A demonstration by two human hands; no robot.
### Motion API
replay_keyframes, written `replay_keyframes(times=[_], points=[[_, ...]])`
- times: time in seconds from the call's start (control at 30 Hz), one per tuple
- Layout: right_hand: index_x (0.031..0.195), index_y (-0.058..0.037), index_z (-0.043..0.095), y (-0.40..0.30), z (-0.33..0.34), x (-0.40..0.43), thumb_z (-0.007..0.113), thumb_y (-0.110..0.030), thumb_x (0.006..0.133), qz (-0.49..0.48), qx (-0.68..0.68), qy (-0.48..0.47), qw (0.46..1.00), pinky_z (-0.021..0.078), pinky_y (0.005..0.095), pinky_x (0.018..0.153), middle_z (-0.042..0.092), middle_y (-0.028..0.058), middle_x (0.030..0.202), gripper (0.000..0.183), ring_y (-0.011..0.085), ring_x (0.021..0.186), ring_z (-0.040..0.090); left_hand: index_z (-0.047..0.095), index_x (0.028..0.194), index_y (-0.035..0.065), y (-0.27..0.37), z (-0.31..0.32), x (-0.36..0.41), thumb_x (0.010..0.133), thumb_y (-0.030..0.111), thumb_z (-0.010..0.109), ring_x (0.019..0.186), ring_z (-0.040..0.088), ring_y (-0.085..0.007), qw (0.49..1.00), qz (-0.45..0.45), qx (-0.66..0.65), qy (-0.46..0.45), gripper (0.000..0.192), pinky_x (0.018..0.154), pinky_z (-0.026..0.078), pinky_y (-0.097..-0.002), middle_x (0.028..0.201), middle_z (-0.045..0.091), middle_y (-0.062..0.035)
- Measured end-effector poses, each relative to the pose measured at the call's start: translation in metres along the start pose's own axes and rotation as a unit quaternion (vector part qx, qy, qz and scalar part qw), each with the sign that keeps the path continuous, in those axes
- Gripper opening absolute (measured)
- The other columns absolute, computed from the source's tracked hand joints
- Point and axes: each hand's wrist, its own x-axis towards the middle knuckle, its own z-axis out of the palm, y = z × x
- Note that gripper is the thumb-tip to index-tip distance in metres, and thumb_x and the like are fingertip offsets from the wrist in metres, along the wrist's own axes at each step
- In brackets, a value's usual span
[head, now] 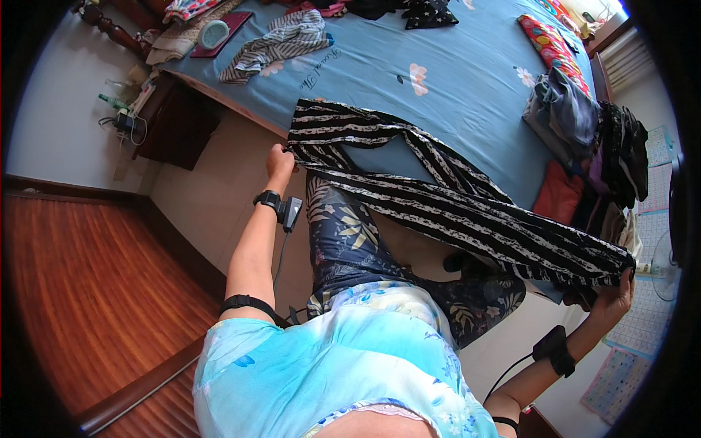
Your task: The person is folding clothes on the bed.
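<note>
A pair of black-and-white striped trousers (438, 211) stretches between my two hands at the edge of the bed. My left hand (280, 160) grips a corner at the waist end. At the far end of the nearer leg, my right hand (614, 301) holds the hem. The other leg slants behind it across the blue bed sheet (471, 109), and part of it is covered by the nearer leg. Both wrists carry strapped-on devices with cables.
Striped grey clothing (279, 46) lies on the bed beside a round clock (213, 34). Folded jeans (564, 109) and a red garment (557, 191) are piled at the right. A dark wooden nightstand (181, 123) stands left, near a wooden wardrobe panel (104, 284). A fan (664, 265) is at far right.
</note>
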Motion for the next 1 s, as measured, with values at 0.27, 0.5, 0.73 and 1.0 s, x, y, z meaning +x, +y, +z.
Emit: replay_keyframes(times=[0.27,0.5,0.73,1.0], points=[[0.116,-0.001,0.059,-0.001,0.004,0.0,0.062,-0.017,0.089,0.016,0.002,-0.005,1.0,0.0479,0.0474,0.089,0.062,0.0146,0.113,0.031,0.0282,0.105,0.059,0.056,0.083,0.001,0.0,-0.007,-0.002,0.08,0.002,0.057,0.049,0.061,-0.019,0.965,-0.044,-0.254,-0.048,0.004,0.04,0.045,-0.0292,0.068,0.06,-0.0088],[0.112,-0.0022,0.061,-0.004,0.02,-0.007,0.06,-0.015,0.091,0.011,0.001,-0.009,1.0,0.0473,0.0382,0.086,0.065,0.0106,0.105,0.024,0.0222,0.097,0.061,0.056,0.095,0.0051,0.016,-0.013,-0.01,0.079,0.0,0.058,0.05,0.057,-0.0161,0.982,-0.039,-0.186,0.014,0.017,0.043,0.047,-0.0281,0.077,0.061,-0.008],[0.111,-0.0028,0.061,-0.006,0.023,-0.008,0.061,-0.014,0.091,0.011,-0.013,0.0,1.0,0.0479,0.0372,0.084,0.065,0.0101,0.103,0.024,0.0216,0.095,0.062,0.061,0.092,0.0044,0.011,-0.014,-0.001,0.074,-0.006,0.059,0.055,0.059,-0.0156,0.974,-0.013,-0.22,-0.051,0.021,0.046,0.047,-0.0284,0.081,0.063,-0.0059],[0.111,-0.0032,0.06,-0.006,0.022,-0.007,0.062,-0.014,0.09,0.028,-0.002,0.004,1.0,0.0468,0.0388,0.086,0.065,0.01,0.104,0.024,0.0227,0.096,0.061,0.06,0.101,0.0025,0.011,-0.016,0.0,0.077,-0.003,0.058,0.051,0.054,-0.0099,0.972,-0.028,-0.2,-0.122,0.024,0.04,0.036,-0.0232,0.072,0.061,-0.0036]])
